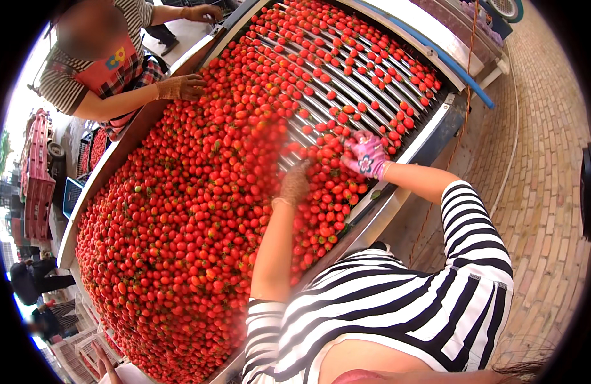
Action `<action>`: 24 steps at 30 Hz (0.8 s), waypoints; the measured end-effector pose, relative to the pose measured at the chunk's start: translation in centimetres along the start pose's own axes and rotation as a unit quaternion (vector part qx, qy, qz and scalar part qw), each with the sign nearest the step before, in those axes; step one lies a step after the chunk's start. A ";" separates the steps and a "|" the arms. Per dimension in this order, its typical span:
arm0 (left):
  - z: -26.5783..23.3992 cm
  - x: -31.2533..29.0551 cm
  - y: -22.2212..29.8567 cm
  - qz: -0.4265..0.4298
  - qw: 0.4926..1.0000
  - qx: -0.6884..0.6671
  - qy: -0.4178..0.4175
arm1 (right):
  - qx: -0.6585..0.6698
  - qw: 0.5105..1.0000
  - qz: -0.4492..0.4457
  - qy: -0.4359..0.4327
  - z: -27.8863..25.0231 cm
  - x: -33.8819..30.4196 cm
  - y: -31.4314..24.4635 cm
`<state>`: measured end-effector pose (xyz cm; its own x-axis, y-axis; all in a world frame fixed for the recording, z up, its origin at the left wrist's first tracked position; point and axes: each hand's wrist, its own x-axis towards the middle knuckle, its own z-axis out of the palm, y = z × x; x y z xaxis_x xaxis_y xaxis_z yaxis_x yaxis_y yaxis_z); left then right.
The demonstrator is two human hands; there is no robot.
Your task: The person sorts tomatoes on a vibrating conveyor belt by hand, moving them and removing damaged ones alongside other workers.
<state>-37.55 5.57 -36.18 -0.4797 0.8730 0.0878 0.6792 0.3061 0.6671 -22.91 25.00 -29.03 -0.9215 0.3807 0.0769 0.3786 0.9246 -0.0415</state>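
Observation:
A large heap of small red cherry tomatoes (180,224) fills the sorting bin in front of me and spreads onto metal rollers (334,83). My left hand (295,183), in a tan glove, reaches into the tomatoes at the lower end of the rollers. Its fingers point forward, slightly blurred, and look outstretched with nothing visible in them. To its right, my right hand (366,155) wears a pink flowered glove. It lies over tomatoes near the right side of the rollers, fingers apart and lightly bent. Some fingertips are hidden among the fruit.
Across the bin, a co-worker's gloved hand (182,87) rests on the tomatoes. A metal side rail (398,185) runs along my side, and a blue pipe (455,67) beyond the rollers. Red crates (38,185) stand at left; brick paving (532,192) lies at right.

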 end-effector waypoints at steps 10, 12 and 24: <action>-6.1 -4.7 -0.1 -0.105 0.900 0.144 -0.399 | 0.411 0.893 0.013 -0.181 7.3 -2.6 -14.2; -7.8 -7.6 -1.3 -0.101 0.917 0.123 -0.365 | 0.478 0.870 -0.008 -0.124 11.0 -3.9 -17.0; -22.6 -19.6 -6.3 -0.210 0.926 0.201 -0.241 | 0.562 0.747 0.000 -0.356 6.7 -3.6 -33.9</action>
<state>-44.97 -22.06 -25.35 -0.5102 0.6833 -0.5223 0.6872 0.6891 0.2301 -33.04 -7.77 -34.55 -0.8858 -0.0906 -0.4552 0.4347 0.1817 -0.8821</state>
